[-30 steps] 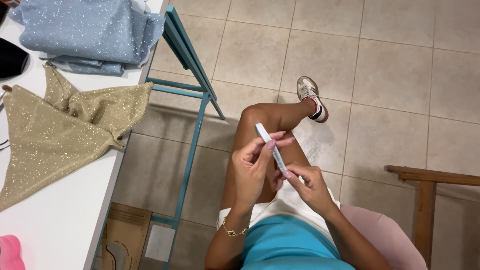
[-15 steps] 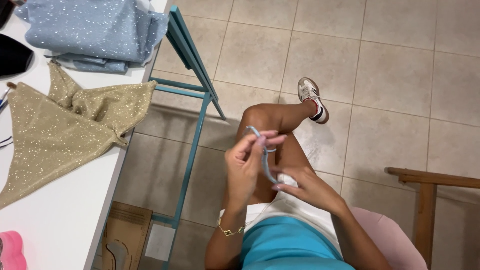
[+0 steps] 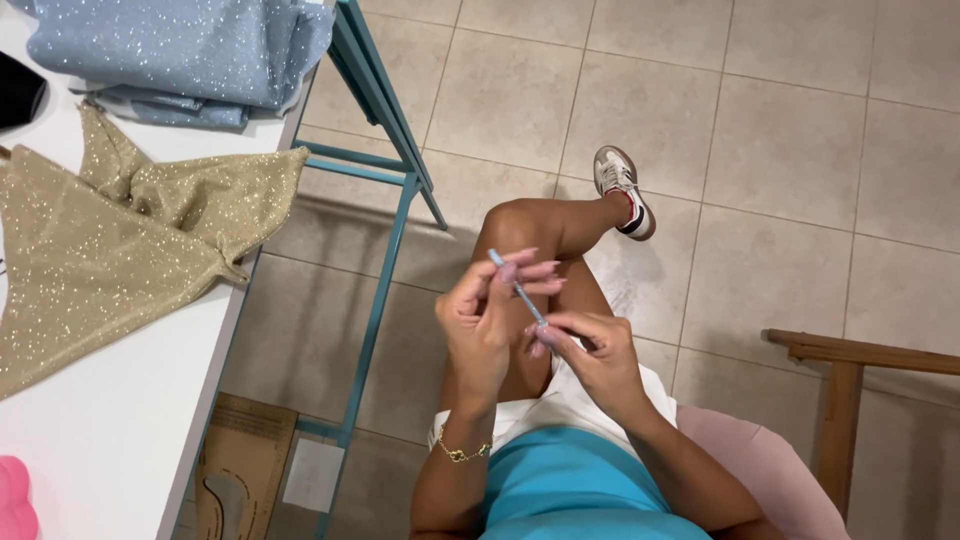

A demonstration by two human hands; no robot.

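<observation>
I sit with my legs crossed, both hands raised over my knee. Between them is a slim light-blue and white pen-like stick, tilted with its upper tip pointing up and left. My left hand, with a gold bracelet at the wrist, curls around the stick's upper half, fingers stretched over it. The thumb and fingertips of my right hand pinch its lower end. The middle of the stick is partly hidden by my left fingers.
A white table on a teal frame stands at left, carrying gold glittery fabric, blue glittery fabric and a pink object. Cardboard lies on the tiled floor beneath. A wooden frame stands at right.
The stick has shifted slightly left and turned in my fingers. My left hand has closed further over its upper part, while my right hand now pinches only the lower end.
</observation>
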